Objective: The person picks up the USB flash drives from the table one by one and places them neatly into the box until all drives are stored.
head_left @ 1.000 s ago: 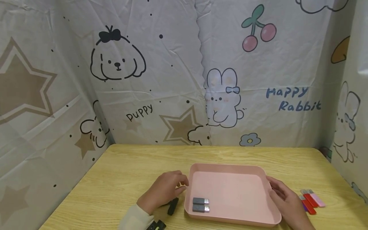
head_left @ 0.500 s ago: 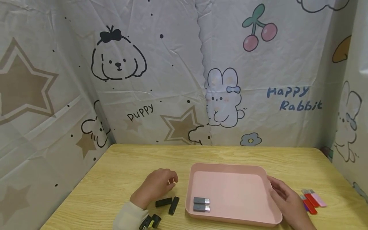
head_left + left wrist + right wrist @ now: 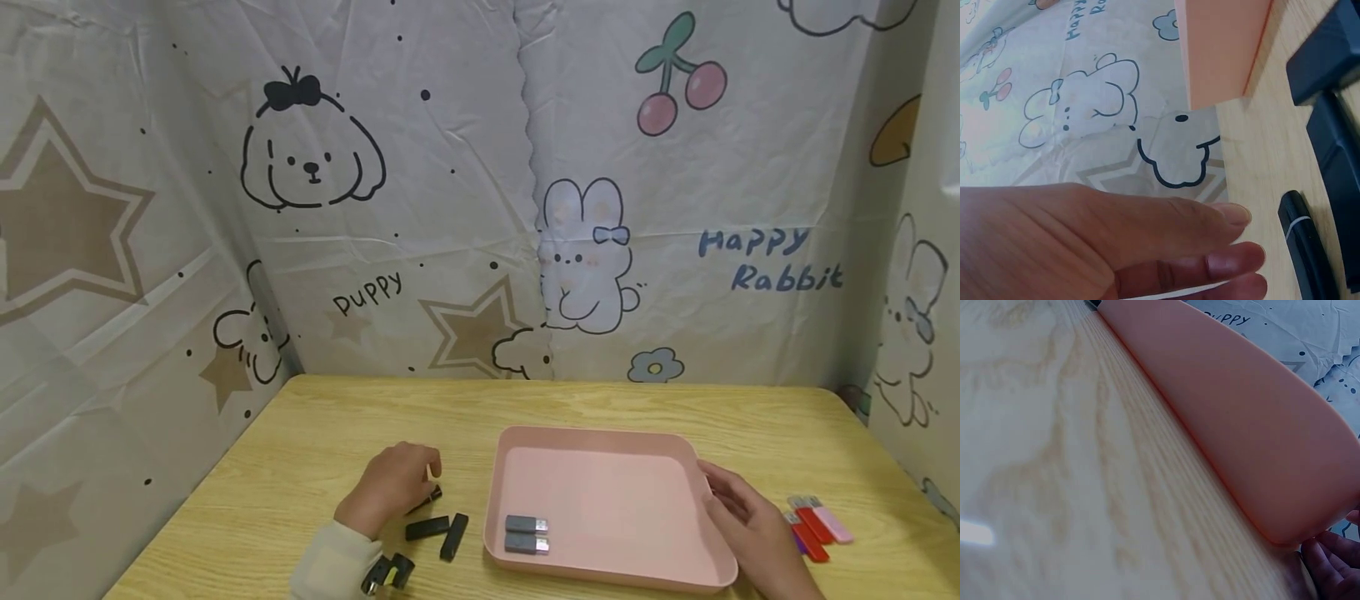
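My left hand (image 3: 392, 485) hovers low left of the pink tray (image 3: 611, 435), fingers loosely bent. Just past its fingertips lies a slim black USB stick (image 3: 429, 498); the left wrist view shows a pale ring round this black stick (image 3: 1304, 247), thumb and fingers apart beside it. Two more black USB sticks, one lying crosswise (image 3: 427, 527) and one slanted (image 3: 453, 537), rest nearer the tray. On the right, my right hand (image 3: 753, 525) holds the tray's side wall. Inside the tray's near left corner, two grey USB sticks (image 3: 521, 543) lie side by side.
Right of my right hand lie several USB sticks, among them a red one (image 3: 812, 534), a pink one (image 3: 831, 520) and a partly hidden purple one. Small black pieces (image 3: 390, 573) sit by the left sleeve. A printed cloth (image 3: 450, 167) hangs round the wooden table (image 3: 360, 417).
My left hand has drawn back leftward from the tray's left edge, uncovering the black USB sticks, and now hovers by the farthest one. The right hand has stayed at the tray.
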Tool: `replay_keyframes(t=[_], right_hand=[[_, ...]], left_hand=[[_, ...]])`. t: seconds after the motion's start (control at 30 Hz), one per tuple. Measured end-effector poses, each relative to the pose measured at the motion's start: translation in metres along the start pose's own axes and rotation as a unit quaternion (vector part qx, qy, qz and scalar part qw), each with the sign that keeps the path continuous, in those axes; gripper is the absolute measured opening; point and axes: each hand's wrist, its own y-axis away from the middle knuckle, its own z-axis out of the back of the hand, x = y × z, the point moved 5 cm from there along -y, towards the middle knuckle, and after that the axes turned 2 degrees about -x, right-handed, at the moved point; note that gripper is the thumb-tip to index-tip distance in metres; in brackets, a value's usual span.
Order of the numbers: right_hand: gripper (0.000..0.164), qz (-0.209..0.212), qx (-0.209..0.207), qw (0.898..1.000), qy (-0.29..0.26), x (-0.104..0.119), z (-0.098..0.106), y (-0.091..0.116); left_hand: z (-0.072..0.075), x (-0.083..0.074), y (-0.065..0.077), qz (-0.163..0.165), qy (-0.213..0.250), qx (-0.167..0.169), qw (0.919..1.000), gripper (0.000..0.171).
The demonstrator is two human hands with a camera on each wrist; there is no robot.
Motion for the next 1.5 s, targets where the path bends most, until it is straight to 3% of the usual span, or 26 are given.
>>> replay_keyframes(t=[0.57, 1.1, 1.5], right_hand=[[0.054, 0.002, -0.005, 1.000, 0.003, -0.001, 0.000, -0.001], [0.054, 0.007, -0.004, 1.000, -0.005, 0.000, 0.002, 0.001], [0.054, 0.018, -0.006, 1.000, -0.008, 0.000, 0.001, 0.001]], left_hand=[[-0.012, 0.011, -0.001, 0.045, -0.013, 0.029, 0.9985, 0.022], [-0.017, 0.014, -0.003, 0.058, -0.010, 0.034, 0.9977, 0.021], [-0.020, 0.013, -0.003, 0.046, -0.013, 0.037, 0.9982, 0.022]])
